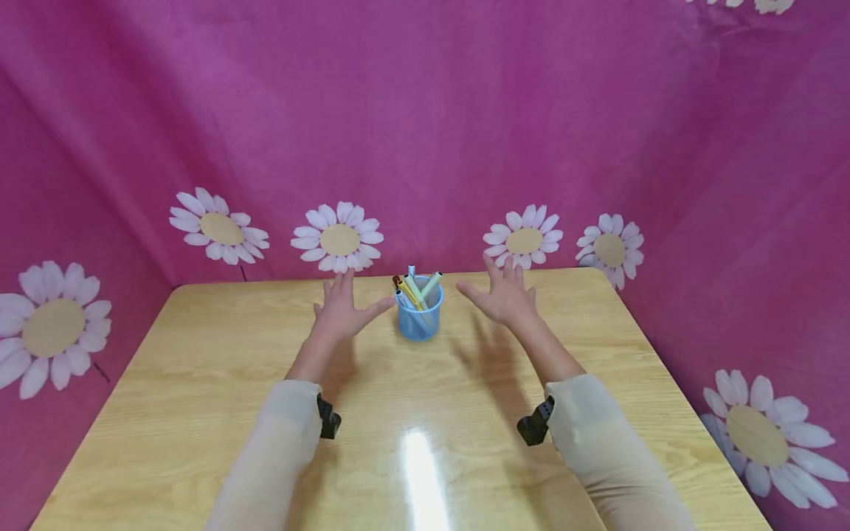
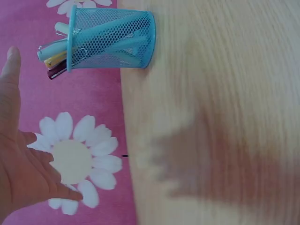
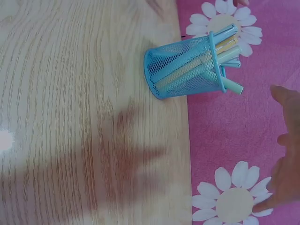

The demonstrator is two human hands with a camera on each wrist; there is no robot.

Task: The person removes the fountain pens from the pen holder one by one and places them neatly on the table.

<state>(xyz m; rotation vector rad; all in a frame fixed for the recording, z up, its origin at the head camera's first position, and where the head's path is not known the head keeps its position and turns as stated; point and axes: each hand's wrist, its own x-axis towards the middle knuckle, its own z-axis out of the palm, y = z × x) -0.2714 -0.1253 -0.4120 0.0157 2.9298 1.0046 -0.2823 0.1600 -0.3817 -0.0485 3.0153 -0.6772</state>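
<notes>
A blue mesh pen holder (image 1: 418,324) stands upright near the far edge of the table, with several pens and markers (image 1: 420,289) leaning in it. On its left my left hand (image 1: 340,313) is held over the wood, fingers spread and thumb pointing toward the rim. My right hand (image 1: 506,299) hovers on the other side, also spread, its thumb toward the holder across a gap. Nothing is in either hand. The left wrist view shows the mesh wall (image 2: 110,40) and pen ends beyond the left thumb. In the right wrist view, pale green, yellow and blue pens (image 3: 229,54) stick out of the holder.
The light wooden table (image 1: 219,413) ends just behind the holder. A pink curtain (image 1: 425,133) with large white daisies encloses the back and both sides. Each sleeve cuff carries a small black camera (image 1: 536,422). Light glares off the front of the tabletop.
</notes>
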